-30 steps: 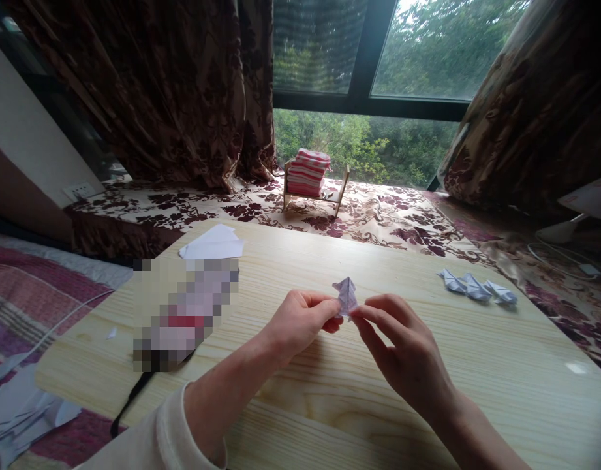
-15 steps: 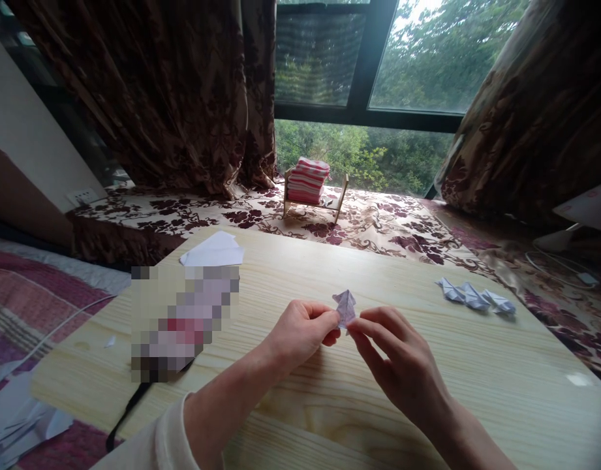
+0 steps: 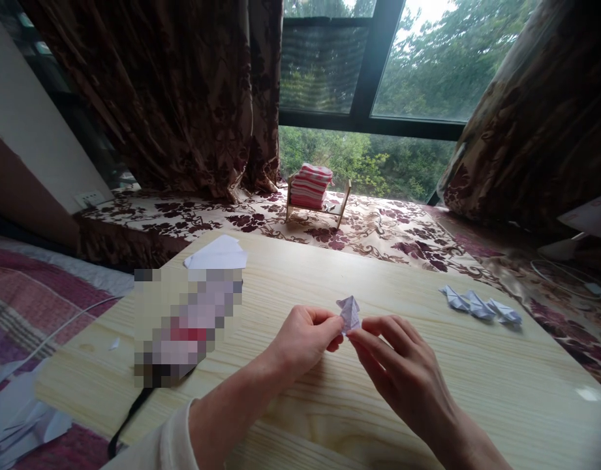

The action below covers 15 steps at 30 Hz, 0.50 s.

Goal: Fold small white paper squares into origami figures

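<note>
A small folded paper piece (image 3: 350, 313), whitish with a pointed top, is held upright just above the wooden table (image 3: 290, 274). My left hand (image 3: 310, 336) pinches its left edge between thumb and curled fingers. At the lower right corner of the paper, my right hand (image 3: 398, 359) closes its thumb and fingertips on the edge. Three similar folded paper pieces (image 3: 481, 307) lie in a row at the table's right side. Flat sheets of white paper (image 3: 216, 253) rest near the far left corner.
A pixelated item (image 3: 187, 333) with a black strap lies on the left of the table, near a paper scrap (image 3: 115, 343). Loose papers (image 3: 26, 418) lie on the bed at lower left. A small wooden rack (image 3: 343, 203) holds striped cloths (image 3: 310, 186) on the window ledge.
The whole view has shifted slightly, so things appear a little lower and to the right. Both hands keep their grip on the folded paper, which looks slightly turned.
</note>
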Each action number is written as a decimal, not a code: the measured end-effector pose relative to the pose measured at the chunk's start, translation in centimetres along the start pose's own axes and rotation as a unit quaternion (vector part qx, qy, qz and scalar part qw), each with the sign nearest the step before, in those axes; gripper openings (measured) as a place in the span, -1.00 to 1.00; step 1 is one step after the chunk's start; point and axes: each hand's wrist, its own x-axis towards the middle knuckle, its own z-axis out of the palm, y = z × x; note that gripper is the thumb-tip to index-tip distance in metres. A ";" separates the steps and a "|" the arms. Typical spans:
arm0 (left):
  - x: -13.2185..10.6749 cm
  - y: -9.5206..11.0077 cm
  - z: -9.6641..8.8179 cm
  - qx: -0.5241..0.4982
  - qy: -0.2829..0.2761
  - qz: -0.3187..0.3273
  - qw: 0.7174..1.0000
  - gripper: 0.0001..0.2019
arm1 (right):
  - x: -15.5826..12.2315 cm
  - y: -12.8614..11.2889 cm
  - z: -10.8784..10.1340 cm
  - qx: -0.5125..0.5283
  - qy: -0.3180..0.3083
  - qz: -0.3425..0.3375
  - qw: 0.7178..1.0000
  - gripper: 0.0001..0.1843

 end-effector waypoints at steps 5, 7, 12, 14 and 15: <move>0.0 -0.3 0.0 0.030 -0.018 0.023 0.999 -0.72 | 0.1 -0.1 0.0 -0.004 -0.032 -0.008 0.999 -0.76; 0.0 -0.4 0.0 0.033 -0.022 0.030 0.999 -0.71 | 0.0 -0.1 0.1 0.010 -0.035 0.004 0.999 -0.76; -0.1 -0.3 -0.1 0.018 -0.021 0.018 0.999 -0.71 | -0.4 0.2 0.5 0.060 -0.009 0.039 0.997 -0.75; -0.1 -0.1 0.0 0.006 -0.020 0.009 1.000 -0.73 | -0.5 0.2 0.6 0.068 0.005 0.045 0.997 -0.76; -0.2 0.0 0.1 0.001 -0.019 0.004 1.000 -0.73 | -0.5 0.3 0.7 0.070 0.011 0.049 0.996 -0.77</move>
